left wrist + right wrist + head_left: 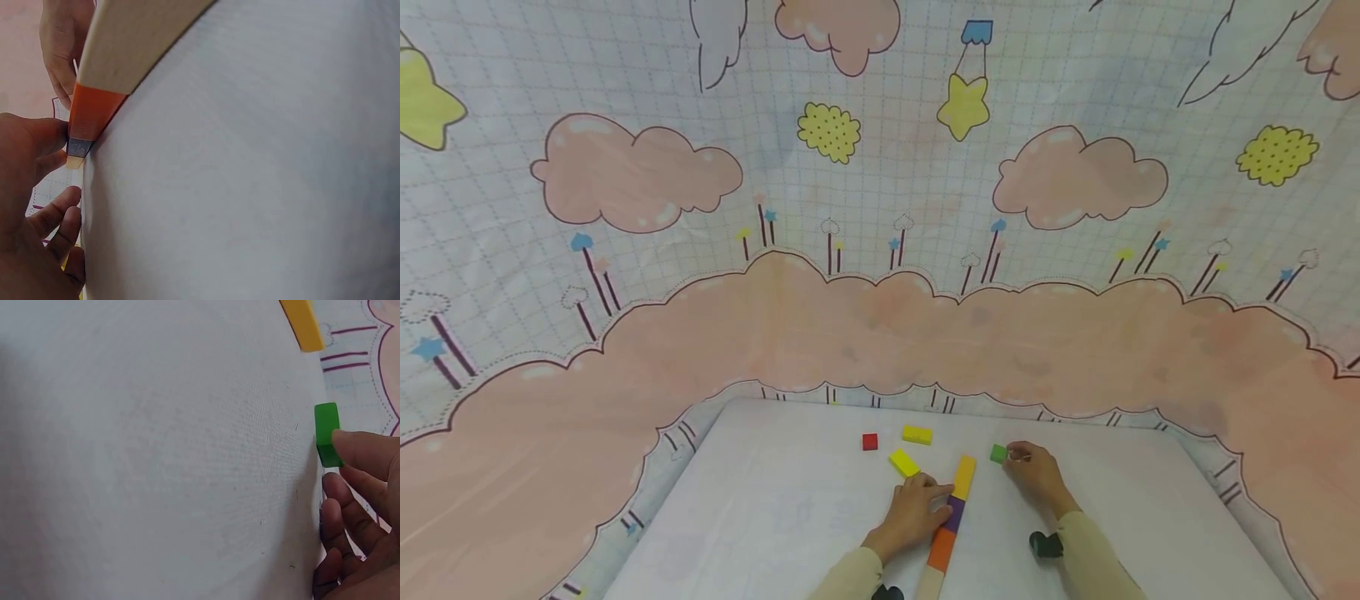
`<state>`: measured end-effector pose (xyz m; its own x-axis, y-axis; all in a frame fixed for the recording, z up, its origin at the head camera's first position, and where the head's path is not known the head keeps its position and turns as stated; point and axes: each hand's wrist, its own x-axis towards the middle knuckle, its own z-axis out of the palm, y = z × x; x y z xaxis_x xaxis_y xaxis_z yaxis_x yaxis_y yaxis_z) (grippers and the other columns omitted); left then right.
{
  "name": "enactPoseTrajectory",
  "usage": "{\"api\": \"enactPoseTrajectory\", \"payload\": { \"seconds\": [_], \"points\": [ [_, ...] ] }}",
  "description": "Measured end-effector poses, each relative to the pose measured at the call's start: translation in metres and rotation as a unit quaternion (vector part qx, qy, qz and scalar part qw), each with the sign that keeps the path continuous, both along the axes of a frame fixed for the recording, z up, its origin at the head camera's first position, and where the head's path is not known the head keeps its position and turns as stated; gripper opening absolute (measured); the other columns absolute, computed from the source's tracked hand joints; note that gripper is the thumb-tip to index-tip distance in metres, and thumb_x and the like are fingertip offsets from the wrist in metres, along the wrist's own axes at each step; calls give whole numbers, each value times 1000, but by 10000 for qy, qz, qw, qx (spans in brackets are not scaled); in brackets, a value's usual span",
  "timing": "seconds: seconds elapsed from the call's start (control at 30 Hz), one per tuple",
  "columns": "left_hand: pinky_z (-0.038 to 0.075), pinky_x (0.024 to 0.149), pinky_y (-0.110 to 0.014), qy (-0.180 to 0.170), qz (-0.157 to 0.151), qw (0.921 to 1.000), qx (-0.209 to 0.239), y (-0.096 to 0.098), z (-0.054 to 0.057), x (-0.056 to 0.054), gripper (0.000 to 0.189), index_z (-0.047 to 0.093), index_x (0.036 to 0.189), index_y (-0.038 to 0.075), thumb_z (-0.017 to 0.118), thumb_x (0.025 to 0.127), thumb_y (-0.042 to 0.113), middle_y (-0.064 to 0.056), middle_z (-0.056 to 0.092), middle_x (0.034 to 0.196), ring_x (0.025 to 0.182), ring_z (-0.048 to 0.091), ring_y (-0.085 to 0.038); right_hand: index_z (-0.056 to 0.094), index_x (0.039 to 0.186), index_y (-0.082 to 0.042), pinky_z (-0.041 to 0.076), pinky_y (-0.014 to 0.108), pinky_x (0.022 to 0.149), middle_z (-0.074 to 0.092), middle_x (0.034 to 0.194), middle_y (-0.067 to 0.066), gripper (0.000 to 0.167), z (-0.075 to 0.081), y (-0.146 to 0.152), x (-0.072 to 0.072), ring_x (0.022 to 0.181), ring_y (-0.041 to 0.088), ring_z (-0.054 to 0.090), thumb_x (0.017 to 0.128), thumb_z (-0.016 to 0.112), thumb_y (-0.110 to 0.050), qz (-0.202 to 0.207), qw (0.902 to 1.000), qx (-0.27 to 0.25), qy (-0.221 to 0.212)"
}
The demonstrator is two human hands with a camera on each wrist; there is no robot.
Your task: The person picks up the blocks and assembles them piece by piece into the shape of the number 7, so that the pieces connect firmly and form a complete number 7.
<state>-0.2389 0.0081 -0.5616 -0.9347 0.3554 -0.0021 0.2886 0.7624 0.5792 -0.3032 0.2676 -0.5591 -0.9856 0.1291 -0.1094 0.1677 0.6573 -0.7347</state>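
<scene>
Pinching a green block [997,452] right of the block row [942,551], right hand [1037,475] stretched forward, left hand [910,514] loosely spread, thumb against the purple block [956,513], forefinger at the row's yellow block [966,477], beige block [930,584] cut off below, green block's contact with worktop [760,500] unclear

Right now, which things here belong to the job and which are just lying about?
Apparently in use:
green block, in right hand;
row of blocks, touched by left hand.

Apparently lying about:
red block;
far loose yellow block;
loose yellow block near left hand.
</scene>
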Motion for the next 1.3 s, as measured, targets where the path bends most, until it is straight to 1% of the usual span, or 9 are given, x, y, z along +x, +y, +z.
{"api": "enactPoseTrajectory", "payload": {
  "seconds": [0.2, 0.43, 0.57, 0.9, 1.13, 1.3],
  "points": [
    [41, 85, -31, -45, 32, 10000, 56, 0, 0, 0, 39, 63, 130, 36, 68, 92, 36, 4, 56, 111, 101, 48, -14, 63, 123, -4, 48, 48, 91, 64, 117, 16, 35, 0, -1, 0, 107, 31, 56, 91, 64, -15, -18, 10000, -28, -36],
    [42, 85, -30, -19, 20, 10000, 31, 0, -1, 0, 39, 63, 130, 36, 68, 92, 37, 4, 56, 111, 101, 48, -13, 62, 123, -3, 48, 48, 90, 65, 116, 17, 35, 2, -3, 1, 106, 31, 57, 90, 65, -14, -77, 10000, 20, -9],
    [42, 85, -30, -47, 44, 10000, 47, 0, -1, 0, 39, 63, 130, 37, 68, 91, 37, 4, 56, 111, 101, 48, -12, 61, 124, -2, 49, 45, 87, 65, 114, 15, 35, 2, -3, 1, 103, 29, 57, 91, 64, -13, -102, 9999, -37, 3],
    [41, 85, -30, 37, -5, 10000, 27, -1, -1, -1, 39, 63, 130, 37, 67, 92, 37, 5, 56, 111, 102, 48, -13, 61, 125, -2, 50, 44, 87, 65, 114, 16, 35, 2, -1, 1, 102, 28, 59, 92, 63, -14, -98, 9999, -66, -1],
    [40, 85, -30, -1, -14, 10000, 32, -1, 0, -1, 39, 63, 131, 36, 67, 92, 37, 5, 56, 111, 101, 47, -12, 60, 125, -1, 51, 45, 89, 67, 115, 17, 37, 0, -1, 1, 104, 29, 61, 90, 65, -11, -44, 9998, -33, 181],
    [40, 84, -30, -23, -10, 10000, 60, -1, 2, 0, 39, 63, 130, 36, 67, 92, 36, 4, 56, 111, 101, 47, -13, 61, 125, -1, 51, 44, 86, 67, 115, 17, 36, 4, -3, 3, 105, 30, 60, 90, 65, -10, 58, 9994, 14, 337]
  ]
}}
